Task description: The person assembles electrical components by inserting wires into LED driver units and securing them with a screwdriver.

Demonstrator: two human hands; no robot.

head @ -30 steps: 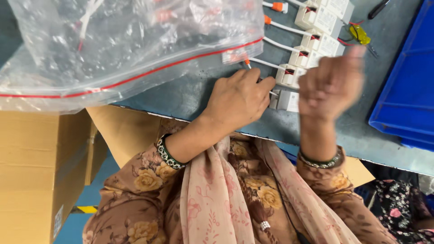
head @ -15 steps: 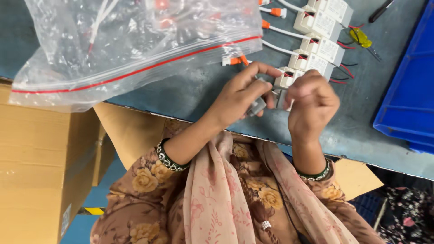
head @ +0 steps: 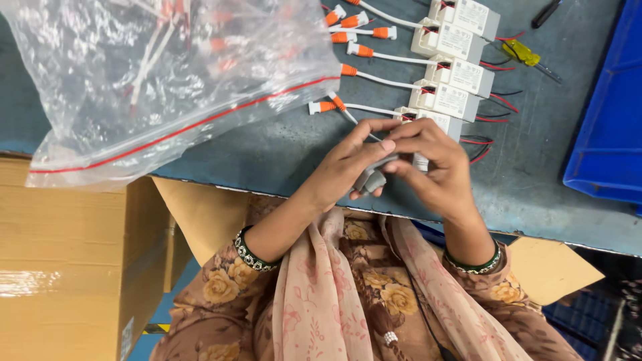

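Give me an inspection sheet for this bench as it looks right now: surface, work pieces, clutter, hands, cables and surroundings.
Surface: grey-blue bench top, scuffed.
Job's things: small grey part pinched between both hands; row of white driver boxes laid side by side.
Clutter: clear zip bag of spare leads; yellow-handled tool; dark tool at the top edge.
Grippers: left hand and right hand meet on the grey part.
Cables: white leads with orange tips run left from the boxes; thin red and black wires on their right.
Surroundings: cardboard box, blue bin.
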